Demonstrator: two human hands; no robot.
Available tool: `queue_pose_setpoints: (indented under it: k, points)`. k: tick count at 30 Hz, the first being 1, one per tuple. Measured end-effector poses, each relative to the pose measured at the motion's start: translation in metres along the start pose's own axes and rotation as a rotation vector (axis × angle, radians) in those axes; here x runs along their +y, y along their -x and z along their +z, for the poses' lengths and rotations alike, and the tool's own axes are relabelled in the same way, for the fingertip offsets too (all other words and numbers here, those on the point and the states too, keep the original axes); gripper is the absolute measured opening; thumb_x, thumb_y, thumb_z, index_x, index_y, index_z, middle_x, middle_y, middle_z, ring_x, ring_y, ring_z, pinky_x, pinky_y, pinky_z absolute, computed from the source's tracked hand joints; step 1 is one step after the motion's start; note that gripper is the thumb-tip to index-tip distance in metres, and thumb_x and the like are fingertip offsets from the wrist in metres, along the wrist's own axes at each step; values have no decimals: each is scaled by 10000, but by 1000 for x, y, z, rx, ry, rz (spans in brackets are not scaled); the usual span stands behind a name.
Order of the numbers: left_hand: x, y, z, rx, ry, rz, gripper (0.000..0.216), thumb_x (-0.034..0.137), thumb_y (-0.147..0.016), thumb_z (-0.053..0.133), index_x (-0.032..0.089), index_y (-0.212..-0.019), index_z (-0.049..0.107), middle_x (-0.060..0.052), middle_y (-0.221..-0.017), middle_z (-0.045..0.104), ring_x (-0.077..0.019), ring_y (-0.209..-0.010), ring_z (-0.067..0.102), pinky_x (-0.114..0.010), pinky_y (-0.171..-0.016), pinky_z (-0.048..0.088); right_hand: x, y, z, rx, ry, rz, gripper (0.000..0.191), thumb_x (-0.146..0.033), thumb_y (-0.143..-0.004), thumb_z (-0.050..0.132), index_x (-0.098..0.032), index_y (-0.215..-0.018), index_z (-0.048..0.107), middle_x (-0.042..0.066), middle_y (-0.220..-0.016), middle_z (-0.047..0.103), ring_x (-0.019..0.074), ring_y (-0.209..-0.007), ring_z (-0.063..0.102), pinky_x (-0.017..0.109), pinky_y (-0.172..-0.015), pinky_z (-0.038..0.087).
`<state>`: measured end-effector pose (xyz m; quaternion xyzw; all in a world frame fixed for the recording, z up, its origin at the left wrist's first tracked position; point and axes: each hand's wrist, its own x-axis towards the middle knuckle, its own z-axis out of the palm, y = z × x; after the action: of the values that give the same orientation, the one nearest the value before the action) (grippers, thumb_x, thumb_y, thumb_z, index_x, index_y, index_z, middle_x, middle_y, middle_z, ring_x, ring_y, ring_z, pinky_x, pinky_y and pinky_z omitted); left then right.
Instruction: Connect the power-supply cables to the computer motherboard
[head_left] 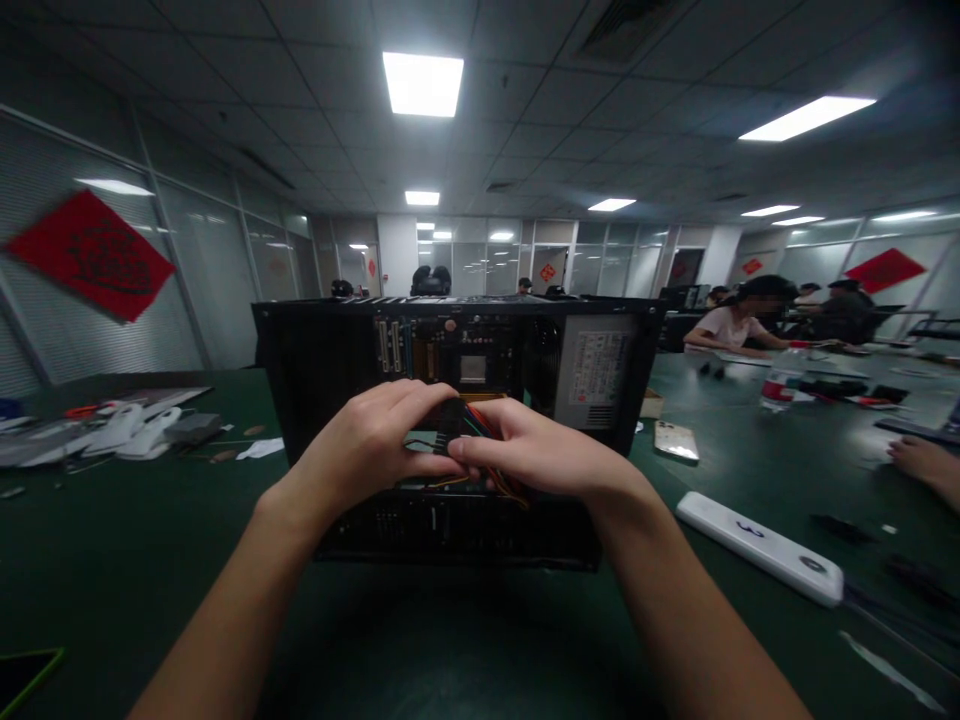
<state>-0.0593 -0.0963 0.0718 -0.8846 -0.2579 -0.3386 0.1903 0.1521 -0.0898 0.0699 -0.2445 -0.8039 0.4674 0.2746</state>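
Note:
An open black computer case (315, 370) stands on the green table (112, 560) in front of me, its motherboard (450, 350) and silver power supply (596, 370) showing. My left hand (367, 445) and my right hand (544, 450) meet over the case's middle. Both pinch a black connector (448, 425) on a bundle of coloured wires (495, 460) that runs down into the case. The fingers of both hands are closed around it.
A white oblong device (757, 545) lies at the right, a phone (675, 440) beyond it. White parts and papers (127, 430) are scattered at the left. Another person's hand (926, 465) rests at the right edge. People sit at the far right table with a bottle (784, 380).

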Motion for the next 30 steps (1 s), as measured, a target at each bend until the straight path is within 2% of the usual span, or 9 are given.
queue_pose_setpoints:
  k: [7, 13, 16, 21, 30]
  points:
    - [-2, 1, -1, -49, 62, -15, 551, 446, -808, 733, 172, -1255, 563, -111, -1154, 674, -245, -1059, 653, -355, -931, 524, -2, -2, 7, -2, -6, 1, 125, -286, -911, 562, -172, -898, 512, -41, -707, 527, 74, -573, 508, 182, -520, 443]
    - [-4, 1, 0, -23, -55, 22, 492, 424, -849, 692, 140, -1233, 574, -135, -1121, 672, -265, -1036, 649, -372, -897, 522, 0, -5, 9, 41, -9, -48, 99, -258, -896, 558, -168, -883, 519, -34, -705, 537, 89, -595, 518, 198, -529, 444]
    - [-3, 0, 1, -14, -81, 28, 532, 383, -853, 696, 138, -1298, 537, -147, -1189, 647, -271, -1101, 624, -385, -949, 508, 2, -7, 9, 92, -41, -93, 82, -239, -876, 568, -171, -859, 526, -33, -695, 539, 94, -603, 520, 205, -542, 444]
    - [-2, 1, 0, -29, -31, -18, 590, 320, -862, 695, 173, -1384, 465, -132, -1305, 582, -251, -1204, 568, -372, -1030, 472, 1, -7, 11, 125, -65, -86, 96, -249, -898, 542, -178, -842, 508, -50, -670, 518, 71, -536, 471, 187, -493, 407]
    - [-5, 1, -4, -77, 43, -61, 504, 294, -828, 726, 184, -1271, 512, -99, -1269, 575, -226, -1165, 575, -327, -984, 490, 0, -11, 17, 110, -42, -61, 58, -197, -877, 532, -167, -832, 512, -47, -673, 536, 65, -562, 504, 163, -489, 400]
